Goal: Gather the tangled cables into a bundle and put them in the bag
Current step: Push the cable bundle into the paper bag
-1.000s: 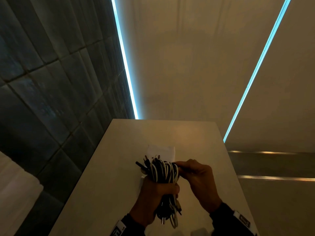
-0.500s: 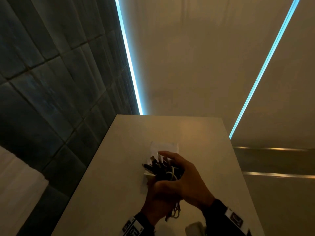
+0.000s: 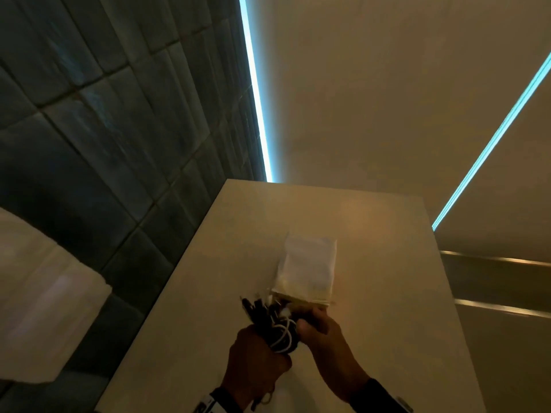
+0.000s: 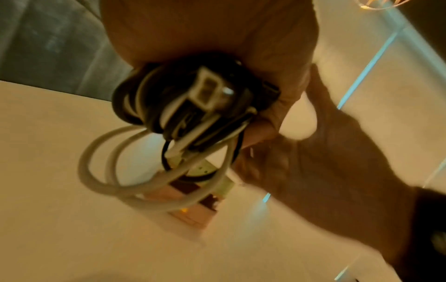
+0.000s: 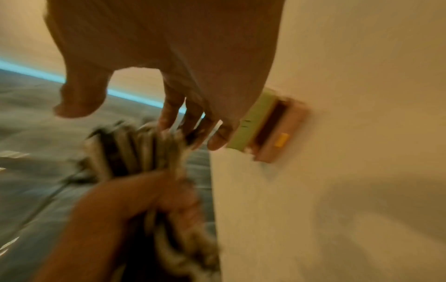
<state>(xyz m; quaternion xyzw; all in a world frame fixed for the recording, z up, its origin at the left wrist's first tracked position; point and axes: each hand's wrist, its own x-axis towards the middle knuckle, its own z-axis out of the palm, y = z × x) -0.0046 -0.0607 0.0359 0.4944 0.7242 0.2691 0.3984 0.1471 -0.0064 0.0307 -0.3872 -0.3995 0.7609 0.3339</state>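
Note:
A bundle of black and white cables is gripped upright in my left hand, plug ends pointing at the bag. The left wrist view shows the bundle in my fist with white loops hanging below. A pale flat bag lies on the table just beyond, its mouth facing me. My right hand is beside the bundle at the bag's near edge. In the blurred right wrist view its fingers are stretched out, thumb apart, tips by the cables and the bag's rim.
A dark tiled wall runs along the table's left edge. A white padded object sits low on the left. Beyond the table's right edge is a floor with metal strips. Bare tabletop lies behind the bag.
Both hands moved forward with the bundle to the bag's mouth. My right hand came off the top of the bundle and now reaches the bag's near edge.

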